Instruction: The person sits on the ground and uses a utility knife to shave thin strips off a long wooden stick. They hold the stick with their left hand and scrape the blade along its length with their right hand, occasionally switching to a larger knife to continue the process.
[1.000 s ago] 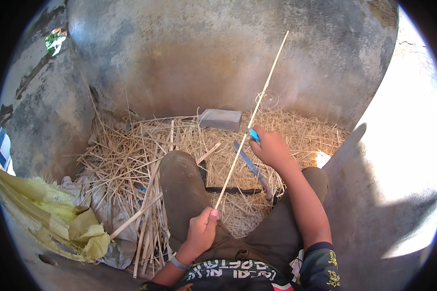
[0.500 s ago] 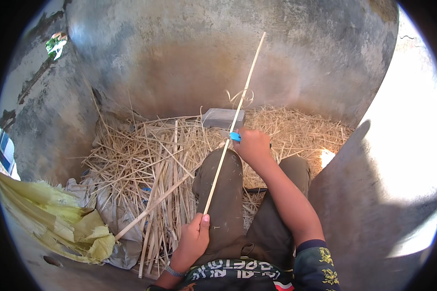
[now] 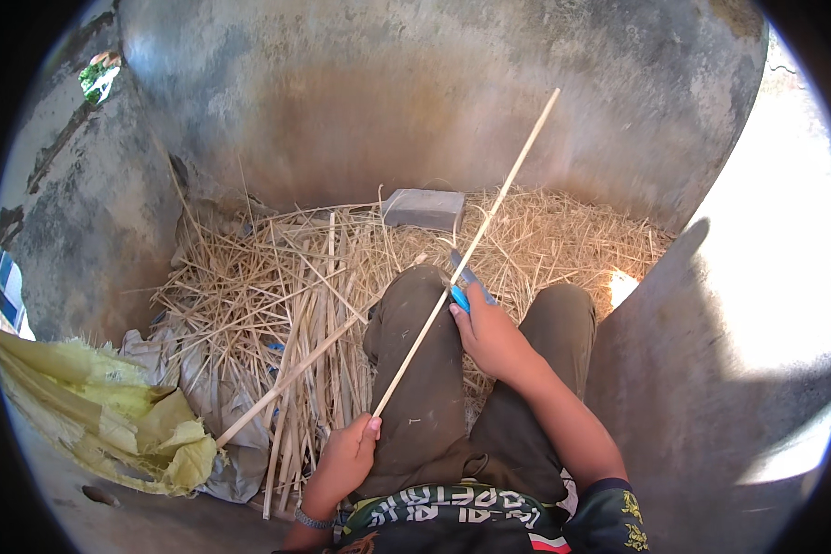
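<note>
A long, pale bamboo stick (image 3: pixel 517 171) slants up and to the right over my lap. My left hand (image 3: pixel 346 454) is closed round its lower end, thumb on top, beside my left thigh. Above my knees my right hand (image 3: pixel 495 340) grips a knife with some blue on it (image 3: pixel 460 296). The grey blade (image 3: pixel 458 262) shows beside the stick's middle; whether its edge touches the stick I cannot tell. Part of the knife is hidden by my fingers.
Shavings (image 3: pixel 563 231) and a pile of split bamboo strips (image 3: pixel 314 314) cover the floor ahead and left. A grey block (image 3: pixel 425 209) lies near the curved concrete wall (image 3: pixel 388 102). Torn yellow sheeting (image 3: pixel 111 411) hangs at left, by a thicker stick (image 3: pixel 286 386).
My right hand has drawn back toward me along the stick with the knife. The stick's far end has swung right and lower, and the curled shaving on it is gone from there.
</note>
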{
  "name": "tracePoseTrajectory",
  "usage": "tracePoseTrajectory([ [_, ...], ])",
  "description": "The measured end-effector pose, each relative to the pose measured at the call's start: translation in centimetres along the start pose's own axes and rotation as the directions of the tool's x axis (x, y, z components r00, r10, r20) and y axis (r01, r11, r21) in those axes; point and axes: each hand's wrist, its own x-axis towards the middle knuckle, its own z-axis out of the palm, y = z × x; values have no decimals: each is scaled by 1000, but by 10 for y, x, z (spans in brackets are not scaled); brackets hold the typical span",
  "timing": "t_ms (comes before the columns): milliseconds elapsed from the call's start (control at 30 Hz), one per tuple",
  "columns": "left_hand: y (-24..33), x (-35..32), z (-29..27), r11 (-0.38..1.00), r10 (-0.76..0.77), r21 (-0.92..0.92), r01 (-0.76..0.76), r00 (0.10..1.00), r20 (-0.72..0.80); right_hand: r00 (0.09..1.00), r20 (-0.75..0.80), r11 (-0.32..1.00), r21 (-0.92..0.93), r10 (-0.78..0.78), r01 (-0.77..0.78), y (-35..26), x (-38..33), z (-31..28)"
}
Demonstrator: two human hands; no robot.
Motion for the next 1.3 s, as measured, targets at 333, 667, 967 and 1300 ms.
tracePoseTrajectory([
  [333,21,6,-14,987,-22,156,36,996,-91,998,60,982,-187,-24,35,5,-11,2],
  [667,13,12,5,945,-10,327,7,1000,7,991,130,990,-138,6,12,3,-20,-3],
  [967,28,14,-7,940,-38,340,34,999,4,996,85,980,-198,21,-4,-1,-20,6],
  [1300,28,26,-1,984,68,171,-51,993,-92,986,135,955,-266,-98,131,-10,-24,12],
])
